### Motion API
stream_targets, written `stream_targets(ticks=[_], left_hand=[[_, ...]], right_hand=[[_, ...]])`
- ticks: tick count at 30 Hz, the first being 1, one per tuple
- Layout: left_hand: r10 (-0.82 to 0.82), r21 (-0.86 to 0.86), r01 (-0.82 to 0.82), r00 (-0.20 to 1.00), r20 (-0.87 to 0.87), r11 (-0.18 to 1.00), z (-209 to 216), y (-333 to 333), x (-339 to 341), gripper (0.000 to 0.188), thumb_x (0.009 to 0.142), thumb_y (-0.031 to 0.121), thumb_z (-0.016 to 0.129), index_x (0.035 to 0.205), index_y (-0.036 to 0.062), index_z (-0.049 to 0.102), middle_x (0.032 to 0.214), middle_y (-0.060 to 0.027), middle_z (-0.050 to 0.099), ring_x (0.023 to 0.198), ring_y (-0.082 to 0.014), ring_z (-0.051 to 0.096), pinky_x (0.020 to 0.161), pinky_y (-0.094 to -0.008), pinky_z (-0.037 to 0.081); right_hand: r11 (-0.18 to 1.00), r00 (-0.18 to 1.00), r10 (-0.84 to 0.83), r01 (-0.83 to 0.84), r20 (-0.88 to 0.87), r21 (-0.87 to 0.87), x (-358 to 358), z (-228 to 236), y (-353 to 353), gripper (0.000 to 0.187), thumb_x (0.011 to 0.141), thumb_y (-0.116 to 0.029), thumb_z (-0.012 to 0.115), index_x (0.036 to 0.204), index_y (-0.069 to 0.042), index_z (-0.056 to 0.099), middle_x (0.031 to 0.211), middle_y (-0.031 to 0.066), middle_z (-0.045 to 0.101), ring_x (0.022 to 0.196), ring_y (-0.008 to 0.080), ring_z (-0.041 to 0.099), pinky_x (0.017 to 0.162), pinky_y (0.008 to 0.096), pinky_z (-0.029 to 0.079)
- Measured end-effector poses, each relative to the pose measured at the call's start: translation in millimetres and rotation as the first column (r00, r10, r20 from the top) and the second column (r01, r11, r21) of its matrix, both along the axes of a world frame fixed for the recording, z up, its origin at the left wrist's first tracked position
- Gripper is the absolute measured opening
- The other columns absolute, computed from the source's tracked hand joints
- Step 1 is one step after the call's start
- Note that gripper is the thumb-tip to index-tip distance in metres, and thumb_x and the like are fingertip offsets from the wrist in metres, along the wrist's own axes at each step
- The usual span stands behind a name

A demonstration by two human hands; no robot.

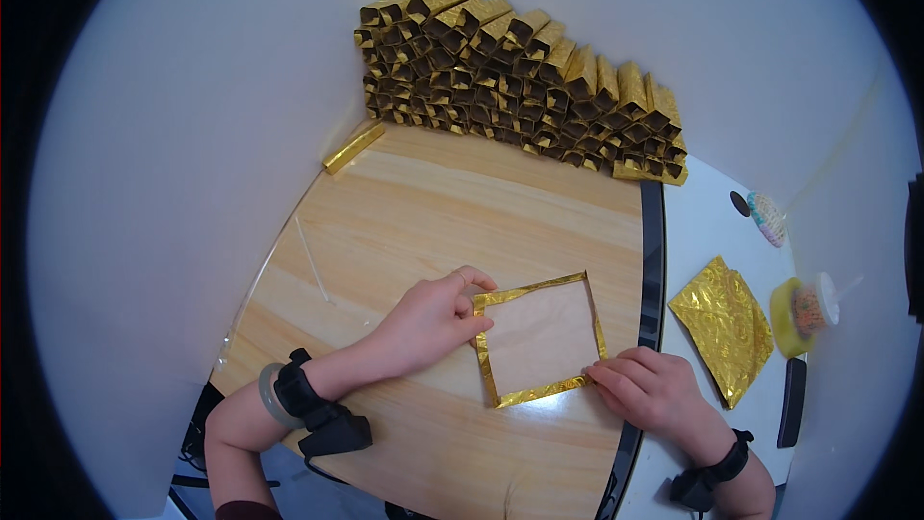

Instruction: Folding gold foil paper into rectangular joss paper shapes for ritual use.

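Note:
A square sheet of gold foil paper (541, 335) lies on the wooden table, its pale side up. Its gold edges are folded inward as a narrow border on all four sides. My left hand (438, 318) is closed at the sheet's left edge near the upper left corner, thumb over the border and index finger curled beside it. At the lower right corner, my right hand (654, 387) pinches the folded edge between thumb and fingers. Its remaining fingers are bent in.
A large stack of hollow folded gold paper pieces (520, 77) stands along the far side. One gold piece (353, 149) lies at far left, with a thin white stick (313, 260) nearer. On the white surface at right are gold sheets (727, 327), a yellow tape roll (791, 318) and a cup (816, 302).

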State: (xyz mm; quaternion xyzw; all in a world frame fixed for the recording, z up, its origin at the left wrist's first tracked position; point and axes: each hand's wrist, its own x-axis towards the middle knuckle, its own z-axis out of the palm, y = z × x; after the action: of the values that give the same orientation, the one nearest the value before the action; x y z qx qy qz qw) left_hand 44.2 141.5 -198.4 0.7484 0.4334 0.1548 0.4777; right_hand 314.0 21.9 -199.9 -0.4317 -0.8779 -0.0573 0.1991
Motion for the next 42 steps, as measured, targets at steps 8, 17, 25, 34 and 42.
stream_targets(ticks=[8,17,25,34,42], left_hand=[[-0.016,0.479,0.067,0.994,-0.111,0.875,2,-19,9,0.029,0.082,0.016,0.074,0.101,0.0052,0.054,0.068,-0.0037,0.053,0.066,-0.0188,0.058,0.059,-0.0299,0.046],[-0.297,0.499,0.289,0.953,-0.066,0.817,-2,-40,-9,0.028,0.082,0.033,0.073,0.079,0.0094,0.058,0.072,-0.0027,0.057,0.073,-0.0185,0.06,0.058,-0.0289,0.049],[-0.308,0.809,0.341,0.928,-0.208,0.478,-10,-58,-10,0.017,0.077,0.025,0.071,0.08,0.0105,0.061,0.074,0.0005,0.056,0.076,-0.0148,0.059,0.054,-0.0266,0.05],[-0.172,0.477,0.138,0.985,0.028,0.868,-6,-52,-9,0.012,0.08,0.012,0.069,0.088,0.0053,0.062,0.075,-0.0063,0.061,0.068,-0.0243,0.062,0.058,-0.0331,0.051],[-0.081,0.229,0.079,0.997,-0.004,0.97,-1,-49,-9,0.015,0.082,0.01,0.071,0.094,0.0045,0.063,0.081,-0.0086,0.067,0.072,-0.0215,0.068,0.064,-0.0295,0.053]], right_hand=[[0.996,0.998,0.068,-0.068,0.008,-0.054,6,3,-1,0.034,0.07,-0.007,0.067,0.103,-0.008,0.067,0.089,0.0005,0.064,0.078,0.0157,0.062,0.058,0.0257,0.052],[0.956,0.954,-0.138,0.057,-0.268,-0.289,6,-9,-6,0.021,0.073,-0.006,0.074,0.093,-0.012,0.067,0.091,0.0003,0.063,0.078,0.0172,0.062,0.061,0.0266,0.052],[0.959,0.969,-0.131,0.069,-0.212,-0.274,6,1,0,0.023,0.07,-0.007,0.077,0.09,-0.01,0.067,0.087,0.0018,0.065,0.075,0.0192,0.062,0.064,0.0294,0.052],[0.825,0.843,-0.38,0.121,-0.382,-0.553,7,3,4,0.017,0.078,-0.009,0.076,0.091,-0.006,0.066,0.084,0.0077,0.067,0.073,0.0235,0.062,0.062,0.0308,0.05],[0.755,0.815,-0.484,0.204,-0.32,-0.623,0,11,6,0.014,0.081,-0.009,0.073,0.089,-0.004,0.063,0.08,0.0103,0.061,0.07,0.0249,0.061,0.061,0.0324,0.049]])
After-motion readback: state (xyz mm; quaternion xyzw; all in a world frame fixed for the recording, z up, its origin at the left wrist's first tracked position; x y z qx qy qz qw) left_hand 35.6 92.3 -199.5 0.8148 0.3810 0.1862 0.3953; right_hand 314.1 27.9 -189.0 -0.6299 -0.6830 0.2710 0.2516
